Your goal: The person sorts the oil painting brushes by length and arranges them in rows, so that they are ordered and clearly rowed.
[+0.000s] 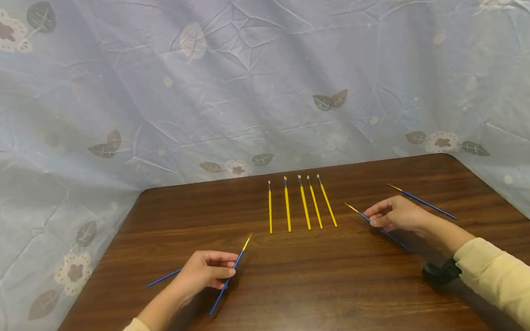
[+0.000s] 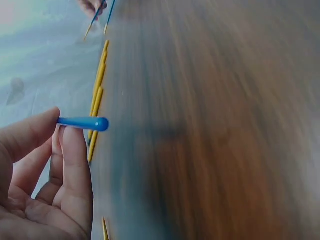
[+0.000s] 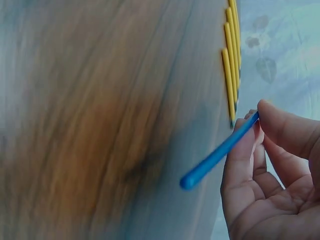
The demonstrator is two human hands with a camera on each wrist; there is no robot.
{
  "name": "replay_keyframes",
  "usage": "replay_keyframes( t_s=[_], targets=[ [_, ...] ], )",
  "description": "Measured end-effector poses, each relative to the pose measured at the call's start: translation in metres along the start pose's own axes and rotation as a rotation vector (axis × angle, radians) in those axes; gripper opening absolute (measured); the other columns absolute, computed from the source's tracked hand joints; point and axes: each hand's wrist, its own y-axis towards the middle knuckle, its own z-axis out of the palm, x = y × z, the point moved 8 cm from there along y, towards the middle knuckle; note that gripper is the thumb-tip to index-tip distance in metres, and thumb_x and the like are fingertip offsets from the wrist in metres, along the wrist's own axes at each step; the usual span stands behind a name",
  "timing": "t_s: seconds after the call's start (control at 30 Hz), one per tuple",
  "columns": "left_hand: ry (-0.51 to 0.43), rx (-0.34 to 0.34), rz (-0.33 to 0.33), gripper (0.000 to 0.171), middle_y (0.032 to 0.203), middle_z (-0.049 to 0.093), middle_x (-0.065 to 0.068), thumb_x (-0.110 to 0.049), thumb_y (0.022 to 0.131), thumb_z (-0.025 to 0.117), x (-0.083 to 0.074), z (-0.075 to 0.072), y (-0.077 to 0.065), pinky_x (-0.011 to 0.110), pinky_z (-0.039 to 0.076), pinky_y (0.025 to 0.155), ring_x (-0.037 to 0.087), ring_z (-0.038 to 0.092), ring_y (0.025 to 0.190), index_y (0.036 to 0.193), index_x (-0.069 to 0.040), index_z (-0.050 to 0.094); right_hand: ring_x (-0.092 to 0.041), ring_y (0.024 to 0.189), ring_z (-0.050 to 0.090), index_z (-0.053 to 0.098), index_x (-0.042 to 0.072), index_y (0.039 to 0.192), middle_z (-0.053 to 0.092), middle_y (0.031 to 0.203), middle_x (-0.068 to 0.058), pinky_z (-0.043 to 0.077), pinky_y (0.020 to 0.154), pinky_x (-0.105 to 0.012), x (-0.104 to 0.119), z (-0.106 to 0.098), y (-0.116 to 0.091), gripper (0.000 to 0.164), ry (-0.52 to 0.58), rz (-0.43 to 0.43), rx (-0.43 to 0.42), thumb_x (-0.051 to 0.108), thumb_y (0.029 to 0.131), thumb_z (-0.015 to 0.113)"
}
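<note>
While my left hand pinches one blue brush between thumb and fingers, my right hand grasps a second blue brush likewise (on my remote feed, both tips slant inward and away). Five yellow brushes lie in a row on the wooden table, farther out and between the hands. I see a loose blue brush just beyond my right hand and a partly hidden blue brush left of my left.

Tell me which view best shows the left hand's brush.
The head view: both ends of the brush in the left hand show. Left wrist shows just its blue handle end; right wrist, none of it.
</note>
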Motion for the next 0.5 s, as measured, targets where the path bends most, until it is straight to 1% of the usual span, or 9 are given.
replay_keyframes(
  t_s=[0.13,0.3,0.4,0.5],
  targets=[
    [-0.056,-0.011,-0.014,0.041,0.105,0.063,0.014,-0.005,0.087,0.072,-0.003,0.011,0.005,0.031,0.057,0.068,0.019,0.063,0.083,0.124,0.009,0.06,-0.026,0.1,0.063,0.058,-0.011,0.126,0.065,0.112,-0.018,0.056,0.081,-0.039,0.003,0.008,-0.001,0.04,0.02,0.006,0.011,0.008,0.091,0.067],
    [-0.105,-0.025,-0.033,0.043,0.111,0.062,0.018,-0.002,0.088,0.069,-0.005,0.024,0.01,0.033,0.059,0.068,0.02,0.064,0.088,0.126,0.012,0.056,-0.025,0.1,0.062,0.055,-0.012,0.127,0.062,0.116,-0.019,0.056,0.082,-0.039,0.005,0.021,-0.004,0.041,0.075,0.033,0.026,0.008,0.092,0.066],
    [-0.111,-0.03,-0.047,0.042,0.113,0.062,0.018,-0.002,0.088,0.068,-0.006,0.031,0.014,0.034,0.059,0.067,0.02,0.065,0.091,0.126,0.012,0.057,-0.023,0.097,0.061,0.056,-0.012,0.126,0.062,0.114,-0.018,0.056,0.082,-0.039,0.007,0.029,-0.005,0.04,0.102,0.045,0.037,0.008,0.093,0.066],
    [-0.12,-0.039,-0.053,0.04,0.112,0.063,0.018,-0.001,0.087,0.068,-0.008,0.038,0.018,0.034,0.059,0.066,0.02,0.065,0.09,0.124,0.012,0.058,-0.021,0.091,0.061,0.057,-0.012,0.123,0.062,0.108,-0.015,0.057,0.079,-0.037,0.009,0.036,-0.006,0.037,0.134,0.055,0.041,0.007,0.093,0.066]
  ],
)
